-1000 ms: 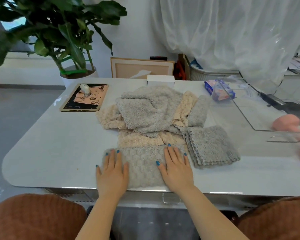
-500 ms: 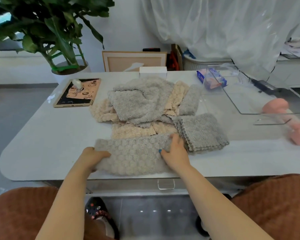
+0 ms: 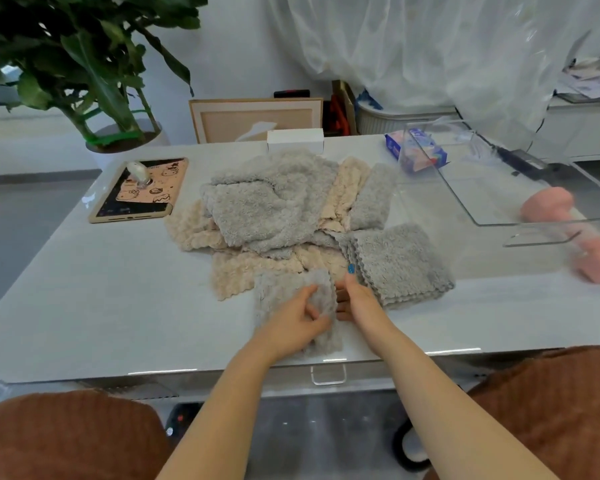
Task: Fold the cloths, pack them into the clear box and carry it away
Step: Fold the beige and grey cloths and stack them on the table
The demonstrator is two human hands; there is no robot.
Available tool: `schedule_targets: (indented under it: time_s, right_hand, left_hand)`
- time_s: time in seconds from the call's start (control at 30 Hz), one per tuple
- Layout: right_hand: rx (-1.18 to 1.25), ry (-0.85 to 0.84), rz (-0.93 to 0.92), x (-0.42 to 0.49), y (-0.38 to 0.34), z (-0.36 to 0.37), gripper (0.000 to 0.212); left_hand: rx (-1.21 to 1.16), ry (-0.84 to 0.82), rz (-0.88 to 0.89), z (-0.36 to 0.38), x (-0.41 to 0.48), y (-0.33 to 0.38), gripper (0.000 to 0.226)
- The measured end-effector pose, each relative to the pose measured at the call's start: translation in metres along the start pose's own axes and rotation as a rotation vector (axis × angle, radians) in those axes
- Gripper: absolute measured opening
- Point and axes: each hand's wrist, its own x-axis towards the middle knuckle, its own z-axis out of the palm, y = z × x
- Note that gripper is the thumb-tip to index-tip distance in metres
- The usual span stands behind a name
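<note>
My left hand has crossed over to the right since half a second ago. Back then the grey cloth lay as a wide strip along the near edge of the table, with one of my hands at each end. Now it is doubled over into a narrower block, and both hands meet at its right side. My left fingers are curled round the folded layer with the thumb on top, gripping it. My right hand sits at 3 o'clock of the cloth, fingers curled in against its edge and holding it, one blue-nailed digit pointing up.

The folded stack lies at 2 o'clock, just beside my right hand. The loose pile of grey and cream cloths is at 12 o'clock, touching the cloth I hold. The clear box stands farther off at 2 o'clock, with a pink dumbbell seen through it.
</note>
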Motion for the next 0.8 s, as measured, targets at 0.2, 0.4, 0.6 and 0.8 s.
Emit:
schedule_targets:
  time_s: [0.2,0.4,0.6,0.8]
  right_hand:
    - [-0.274,-0.049,-0.065,-0.001,-0.008,0.005,0.021]
    - [-0.522,0.006,-0.141,0.011,-0.013,0.022,0.019]
    - [-0.459,-0.043,-0.101,0.003,-0.013,0.03,0.042]
    - [-0.405,0.228,-0.344,-0.012,-0.085,-0.03,0.048]
  left_hand:
    - [0.047,0.723,-0.016,-0.034,-0.012,-0.026,0.025]
    - [0.0,0.433,-0.298,-0.025,-0.008,-0.034,0.052]
    - [-0.159,0.53,-0.223,-0.019,-0.011,-0.027,0.03]
    - [-0.577,0.49,0.055,-0.015,0.019,0.046,0.031]
